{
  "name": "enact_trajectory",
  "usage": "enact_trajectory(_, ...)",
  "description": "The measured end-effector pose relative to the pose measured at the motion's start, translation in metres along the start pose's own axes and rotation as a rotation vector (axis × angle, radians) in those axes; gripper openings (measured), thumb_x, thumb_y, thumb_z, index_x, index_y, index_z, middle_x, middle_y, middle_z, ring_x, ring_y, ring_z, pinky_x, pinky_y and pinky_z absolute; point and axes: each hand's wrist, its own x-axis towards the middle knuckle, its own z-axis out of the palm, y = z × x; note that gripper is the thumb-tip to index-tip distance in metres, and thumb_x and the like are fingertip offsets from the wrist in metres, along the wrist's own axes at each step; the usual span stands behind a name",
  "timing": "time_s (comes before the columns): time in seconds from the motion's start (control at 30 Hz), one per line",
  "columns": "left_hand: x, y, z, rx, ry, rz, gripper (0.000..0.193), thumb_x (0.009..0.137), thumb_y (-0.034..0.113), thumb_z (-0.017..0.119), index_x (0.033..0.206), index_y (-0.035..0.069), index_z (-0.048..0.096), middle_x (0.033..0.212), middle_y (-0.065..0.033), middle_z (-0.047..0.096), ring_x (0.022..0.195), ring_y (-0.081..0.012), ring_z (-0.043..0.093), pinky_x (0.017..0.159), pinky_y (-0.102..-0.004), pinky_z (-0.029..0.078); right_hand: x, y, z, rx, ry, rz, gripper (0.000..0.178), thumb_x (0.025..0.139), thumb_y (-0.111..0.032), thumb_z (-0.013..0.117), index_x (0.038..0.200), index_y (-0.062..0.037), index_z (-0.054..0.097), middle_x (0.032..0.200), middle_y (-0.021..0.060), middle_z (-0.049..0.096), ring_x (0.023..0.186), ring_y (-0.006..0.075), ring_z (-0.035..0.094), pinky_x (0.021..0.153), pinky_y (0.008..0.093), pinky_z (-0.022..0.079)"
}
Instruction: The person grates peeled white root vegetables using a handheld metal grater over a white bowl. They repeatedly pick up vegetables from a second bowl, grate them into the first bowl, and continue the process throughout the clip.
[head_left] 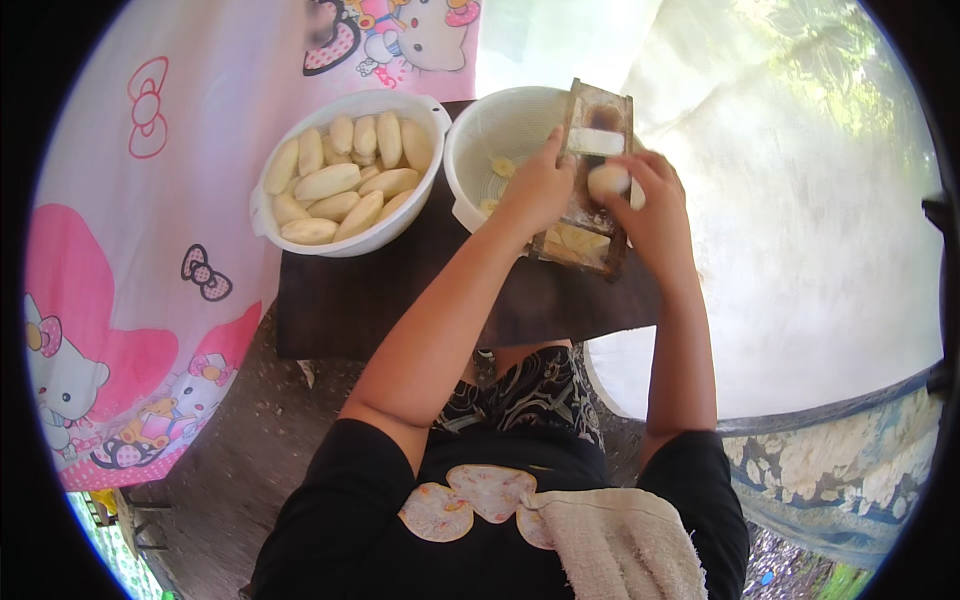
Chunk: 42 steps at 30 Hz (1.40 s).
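Observation:
A wooden mandoline slicer [597,140] lies slanted across the right side of a white colander [462,190]. My left hand [545,190] is closed on the slicer's left edge. In my right hand [657,205] is a peeled banana [607,181], end-on against the slicer's face; the fingers hide part of it. Pale slices [503,166] lie in the colander below, and more pale pieces show through the opening at the slicer's near end. To the left, a white basin [262,212] holds several whole peeled bananas [328,182].
Both containers stand on a dark table [400,295] in front of my knees. A pink cartoon-print curtain [150,230] hangs at the left, and a pale translucent sheet [800,250] at the right. A beige towel [620,540] rests on my black shirt.

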Motion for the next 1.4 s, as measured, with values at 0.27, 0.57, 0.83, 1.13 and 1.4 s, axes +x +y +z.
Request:
enact_trajectory(0.27, -0.002, 0.006, -0.004, 0.004, -0.001, 0.013, 0.057, 0.095, 0.026, 0.047, 0.148, 0.007, 0.032, 0.137, -0.0262, 0.048, 0.128, -0.0372, 0.046, 0.107, -0.0377, 0.034, 0.073, 0.037, 0.027, -0.093, -0.063, 0.182, 0.038, 0.076, -0.03, 0.073, 0.109, -0.0122, 0.068, 0.109, 0.0122, 0.061, 0.111, 0.0314, 0.052, 0.098, 0.0411, 0.039)
enact_trajectory(0.57, 0.002, 0.0, 0.0, -0.009, -0.025, -0.027, 0.059, 0.095, 0.027, 0.046, 0.148, 0.006, 0.031, 0.132, -0.0284, 0.051, 0.123, -0.0404, 0.049, 0.105, -0.0417, 0.036, -0.001, -0.012, -0.004, -0.01, -0.04, 0.032, 0.036, 0.073, -0.022, 0.074, 0.106, -0.0072, 0.068, 0.107, 0.0128, 0.061, 0.108, 0.0326, 0.053, 0.096, 0.042, 0.04)
enact_trajectory(0.83, -0.001, 0.003, -0.003, -0.024, -0.014, 0.007, 0.058, 0.096, 0.027, 0.049, 0.148, 0.007, 0.032, 0.141, -0.0252, 0.045, 0.131, -0.0358, 0.044, 0.108, -0.0357, 0.033, 0.082, 0.045, 0.027, -0.125, -0.119, 0.179, 0.04, 0.081, -0.039, 0.068, 0.112, -0.0124, 0.068, 0.104, 0.0117, 0.062, 0.107, 0.028, 0.056, 0.103, 0.0444, 0.032)
enact_trajectory(1.13, 0.0, 0.002, -0.003, -0.064, -0.02, -0.02, 0.057, 0.096, 0.027, 0.049, 0.148, 0.007, 0.032, 0.142, -0.0246, 0.044, 0.132, -0.0344, 0.043, 0.109, -0.0353, 0.032, 0.036, 0.022, 0.012, 0.12, -0.076, 0.105, 0.035, 0.077, -0.023, 0.071, 0.108, -0.0076, 0.067, 0.104, 0.0132, 0.061, 0.103, 0.031, 0.056, 0.094, 0.0408, 0.042)
enact_trajectory(1.4, 0.005, -0.008, 0.002, -0.015, -0.002, 0.045, 0.059, 0.095, 0.027, 0.048, 0.147, 0.005, 0.032, 0.136, -0.027, 0.049, 0.126, -0.0387, 0.048, 0.105, -0.0392, 0.036, 0.031, 0.015, 0.011, 0.071, -0.045, 0.072, 0.035, 0.079, -0.029, 0.068, 0.109, -0.0097, 0.068, 0.108, 0.0131, 0.062, 0.108, 0.0309, 0.055, 0.098, 0.0431, 0.039)
